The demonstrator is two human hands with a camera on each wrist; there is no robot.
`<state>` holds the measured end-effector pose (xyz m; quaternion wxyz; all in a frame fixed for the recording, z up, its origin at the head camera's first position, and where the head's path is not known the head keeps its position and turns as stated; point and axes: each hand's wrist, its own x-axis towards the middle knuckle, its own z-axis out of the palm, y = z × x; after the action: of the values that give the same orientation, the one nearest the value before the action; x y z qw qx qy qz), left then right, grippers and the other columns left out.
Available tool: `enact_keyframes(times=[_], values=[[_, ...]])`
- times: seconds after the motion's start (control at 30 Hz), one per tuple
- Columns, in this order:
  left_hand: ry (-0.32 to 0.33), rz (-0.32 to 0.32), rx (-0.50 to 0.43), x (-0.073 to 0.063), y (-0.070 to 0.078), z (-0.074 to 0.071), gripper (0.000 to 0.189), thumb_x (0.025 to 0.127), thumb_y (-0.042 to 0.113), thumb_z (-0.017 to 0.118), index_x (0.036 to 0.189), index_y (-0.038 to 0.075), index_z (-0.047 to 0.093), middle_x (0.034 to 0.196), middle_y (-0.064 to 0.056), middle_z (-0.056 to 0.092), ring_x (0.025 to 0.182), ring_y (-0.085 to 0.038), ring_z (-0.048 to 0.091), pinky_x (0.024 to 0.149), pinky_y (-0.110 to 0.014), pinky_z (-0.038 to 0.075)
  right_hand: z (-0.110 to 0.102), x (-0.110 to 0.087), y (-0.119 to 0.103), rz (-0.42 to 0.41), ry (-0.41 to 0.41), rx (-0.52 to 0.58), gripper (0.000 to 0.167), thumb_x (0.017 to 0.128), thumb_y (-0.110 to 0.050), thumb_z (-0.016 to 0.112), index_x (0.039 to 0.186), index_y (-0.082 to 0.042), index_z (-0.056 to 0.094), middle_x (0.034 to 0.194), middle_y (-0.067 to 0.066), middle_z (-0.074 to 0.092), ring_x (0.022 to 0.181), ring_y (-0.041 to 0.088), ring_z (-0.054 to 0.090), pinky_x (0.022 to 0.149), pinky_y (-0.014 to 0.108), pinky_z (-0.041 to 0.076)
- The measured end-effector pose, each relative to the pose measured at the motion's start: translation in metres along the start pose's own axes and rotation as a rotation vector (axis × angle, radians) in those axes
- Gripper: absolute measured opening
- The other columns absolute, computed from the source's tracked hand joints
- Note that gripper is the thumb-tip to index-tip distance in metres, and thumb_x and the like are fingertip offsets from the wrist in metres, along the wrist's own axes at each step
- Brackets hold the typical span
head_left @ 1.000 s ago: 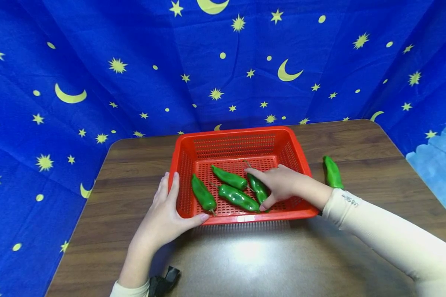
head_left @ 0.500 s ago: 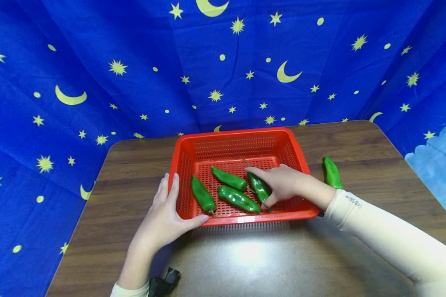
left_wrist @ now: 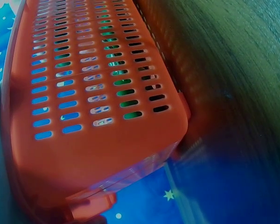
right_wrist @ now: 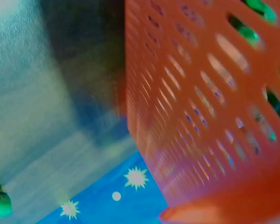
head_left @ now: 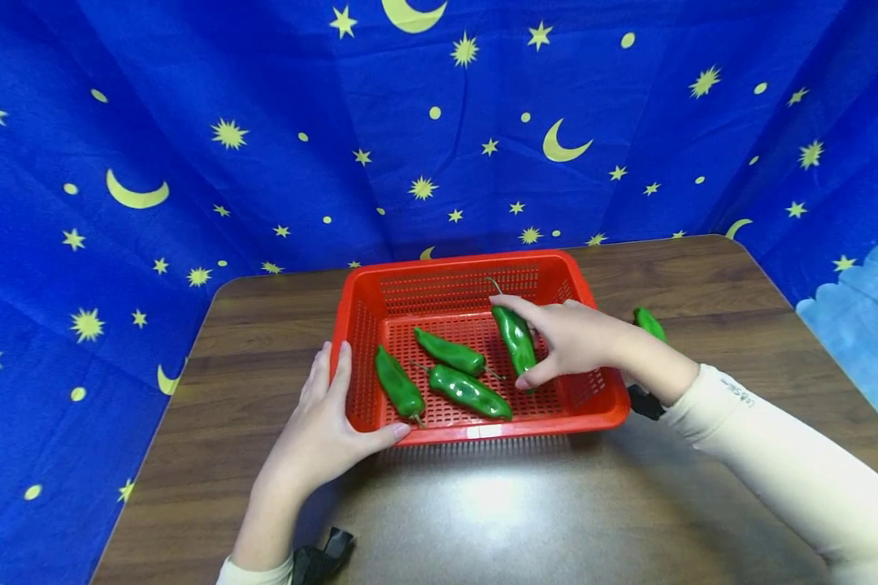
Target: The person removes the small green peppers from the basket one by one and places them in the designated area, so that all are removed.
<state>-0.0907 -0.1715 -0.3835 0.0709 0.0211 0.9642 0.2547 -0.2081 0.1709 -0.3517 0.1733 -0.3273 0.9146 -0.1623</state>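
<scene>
Three peppers lie in the red basket (head_left: 475, 428), a fourth pepper (head_left: 515, 337) pinched above it by the right hand (head_left: 571, 341); left hand (head_left: 322, 431) grips the basket's corner. The loose-looking pinch may slip.

Glossy plastic on dark wood grain, matt printed cloth behind

The basket (head_left: 475, 422) is smooth red plastic with slotted, perforated walls and floor, lightly shiny at the rim. Inside the basket, the peppers (head_left: 468, 390) have a glossy, waxy green skin with bright highlights, as has the pepper (head_left: 515, 337) pinched by the right hand (head_left: 574, 341). Under the basket, the table (head_left: 263, 341) shows dark wood grain with a smooth, semi-gloss finish that mirrors a white glare just in front of the basket. Behind the basket hangs a matt, creased blue cloth (head_left: 263, 122) printed with yellow stars and moons.
</scene>
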Motion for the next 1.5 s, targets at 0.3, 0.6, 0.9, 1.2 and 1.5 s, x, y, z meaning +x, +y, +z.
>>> enact_keyframes(times=[0.3, 0.6, 0.9, 1.2, 1.5], values=[[0.010, 0.006, 0.001, 0.000, 0.000, 0.000, 0.133, 0.067, 0.083, 0.067, 0.161, 0.018, 0.001, 0.168, -0.012, -0.006, 0.153, -0.041, 0.006, 0.110, -0.070, 0.029, -0.018, -0.012, 0.003, -0.067, 0.057, 0.157, 0.115, 0.070, -0.050, 0.087, 0.157, -0.032, 0.014, 0.092, -0.003, 0.064, 0.071, 0.010, 0.059, 0.063, 0.030, 0.050], [0.008, 0.008, 0.001, 0.001, -0.001, 0.001, 0.134, 0.066, 0.085, 0.066, 0.161, 0.018, 0.000, 0.168, -0.013, -0.006, 0.153, -0.042, 0.006, 0.111, -0.070, 0.029, -0.034, -0.029, 0.013, -0.094, 0.133, 0.206, 0.110, 0.071, -0.049, 0.087, 0.155, -0.037, 0.017, 0.088, 0.000, 0.057, 0.068, 0.018, 0.051, 0.056, 0.027, 0.042], [0.007, 0.009, 0.008, 0.001, 0.000, 0.000, 0.134, 0.066, 0.085, 0.066, 0.161, 0.017, 0.000, 0.168, -0.013, -0.007, 0.153, -0.042, 0.005, 0.112, -0.069, 0.028, -0.045, -0.055, 0.034, -0.053, 0.248, 0.217, 0.111, 0.069, -0.036, 0.092, 0.154, -0.036, 0.021, 0.077, 0.003, 0.051, 0.064, 0.014, 0.044, 0.055, 0.027, 0.038], [0.004, 0.002, 0.023, 0.000, 0.001, -0.001, 0.134, 0.066, 0.086, 0.065, 0.161, 0.018, 0.000, 0.168, -0.012, -0.007, 0.153, -0.042, 0.005, 0.111, -0.070, 0.028, -0.047, -0.076, 0.054, 0.017, 0.292, 0.198, 0.113, 0.069, -0.028, 0.092, 0.155, -0.036, 0.020, 0.075, 0.000, 0.050, 0.062, 0.010, 0.043, 0.052, 0.027, 0.036], [0.002, -0.006, 0.026, 0.000, 0.001, 0.001, 0.134, 0.065, 0.087, 0.064, 0.161, 0.017, 0.000, 0.168, -0.012, -0.008, 0.153, -0.042, 0.004, 0.112, -0.069, 0.027, -0.044, -0.086, 0.081, 0.107, 0.319, 0.152, 0.111, 0.070, -0.027, 0.091, 0.155, -0.032, 0.021, 0.079, 0.002, 0.048, 0.065, 0.009, 0.041, 0.056, 0.028, 0.034]])
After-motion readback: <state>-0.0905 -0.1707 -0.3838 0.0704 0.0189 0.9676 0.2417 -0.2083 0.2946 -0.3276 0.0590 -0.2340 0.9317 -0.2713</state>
